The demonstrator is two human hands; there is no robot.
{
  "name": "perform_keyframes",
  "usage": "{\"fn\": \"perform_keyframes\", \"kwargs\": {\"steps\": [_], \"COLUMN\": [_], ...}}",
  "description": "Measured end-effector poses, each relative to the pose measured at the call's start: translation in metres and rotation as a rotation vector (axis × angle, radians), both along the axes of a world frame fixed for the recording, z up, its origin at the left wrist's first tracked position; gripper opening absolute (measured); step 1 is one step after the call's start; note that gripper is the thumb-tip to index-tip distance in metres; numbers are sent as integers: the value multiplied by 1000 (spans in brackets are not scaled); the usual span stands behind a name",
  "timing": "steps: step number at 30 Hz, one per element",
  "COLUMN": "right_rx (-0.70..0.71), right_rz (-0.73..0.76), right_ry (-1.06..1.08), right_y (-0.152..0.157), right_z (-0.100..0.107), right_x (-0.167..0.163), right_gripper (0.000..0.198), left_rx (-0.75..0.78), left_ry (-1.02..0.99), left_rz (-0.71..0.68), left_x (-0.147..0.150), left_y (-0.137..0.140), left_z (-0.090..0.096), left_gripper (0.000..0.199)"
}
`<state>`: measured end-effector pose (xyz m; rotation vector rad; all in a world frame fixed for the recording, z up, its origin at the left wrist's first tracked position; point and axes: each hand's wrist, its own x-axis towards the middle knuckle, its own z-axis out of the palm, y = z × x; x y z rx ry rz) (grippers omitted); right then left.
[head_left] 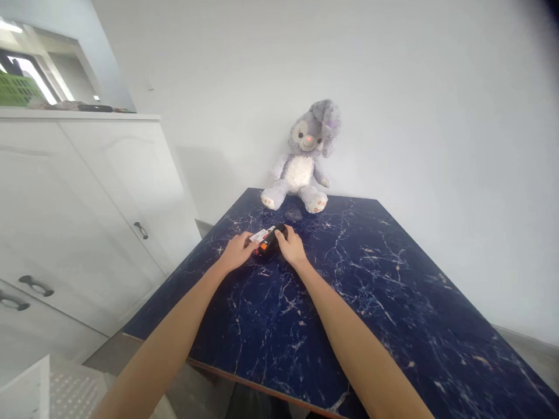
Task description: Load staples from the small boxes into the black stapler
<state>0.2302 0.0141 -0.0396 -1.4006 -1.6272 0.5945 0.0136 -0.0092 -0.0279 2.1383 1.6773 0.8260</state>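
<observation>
Near the middle of the table, both hands are on a small dark box-like object (pixel 271 240) with an orange patch on its side. A flat white piece with dark and red marks (pixel 261 234), like a card or label, shows along its upper left; whether it is loose or part of the object I cannot tell. My left hand (pixel 236 252) grips the left end, fingers bent round it. My right hand (pixel 292 247) closes on the right end, thumb on top. The object lies tilted, close to or on the tabletop; its underside is hidden.
A grey plush rabbit (pixel 299 171) sits at the back of the dark blue marbled table (pixel 362 279), against a white wall. White cabinets (pixel 122 174) with dark handles stand left, a green basket (pixel 17 89) above them. The table's front edge (pixel 244 381) runs below my arms.
</observation>
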Motion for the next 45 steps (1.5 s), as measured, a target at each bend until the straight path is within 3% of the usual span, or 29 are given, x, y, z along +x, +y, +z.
{"fn": "perform_keyframes", "kwargs": {"steps": [13,17,45], "right_rx": [-27,-31,-52], "right_rz": [10,-3,-24], "right_ry": [-7,7,-38], "right_y": [-5,-7,-13], "right_z": [0,2,9], "right_x": [1,3,2], "right_gripper": [49,47,43], "left_rx": [23,21,-29], "left_ry": [-39,-115,-156], "left_rz": [13,8,-65], "left_x": [2,2,-1], "left_y": [-1,-1,-5], "left_z": [5,2,0], "left_gripper": [36,38,45]}}
